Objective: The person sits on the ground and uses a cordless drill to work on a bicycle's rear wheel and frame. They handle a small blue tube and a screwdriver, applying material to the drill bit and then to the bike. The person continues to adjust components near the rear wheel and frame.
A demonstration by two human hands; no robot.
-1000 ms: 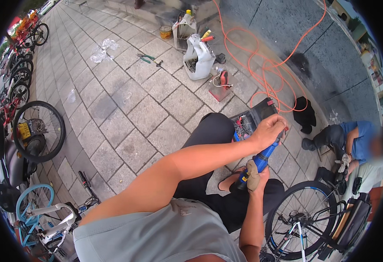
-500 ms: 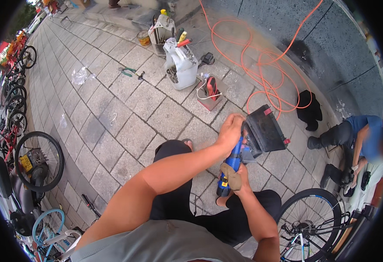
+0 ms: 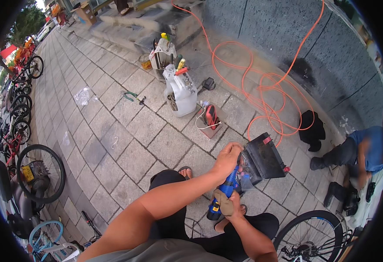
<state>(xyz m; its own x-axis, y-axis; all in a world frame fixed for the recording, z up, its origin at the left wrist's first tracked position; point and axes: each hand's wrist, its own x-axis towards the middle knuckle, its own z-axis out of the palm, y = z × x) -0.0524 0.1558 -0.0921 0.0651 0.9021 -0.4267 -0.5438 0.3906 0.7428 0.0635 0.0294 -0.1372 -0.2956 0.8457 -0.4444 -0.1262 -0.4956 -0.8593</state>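
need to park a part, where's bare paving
Bare grey stone paving lies between the green-handled pliers, cut white plastic jug and black-clad left knee, and between the open black plastic toolbox and black bicycle wheel. Left hand, right hand and long blue tool crowd the toolbox's left side.

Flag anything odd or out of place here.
Mostly loose clutter: the orange hose or cable lies in tangled loops near the wall, crumpled clear plastic looks discarded on the paving, and green-handled pliers lie apart from the white jug. A dark patch marks the wall, cause unclear.
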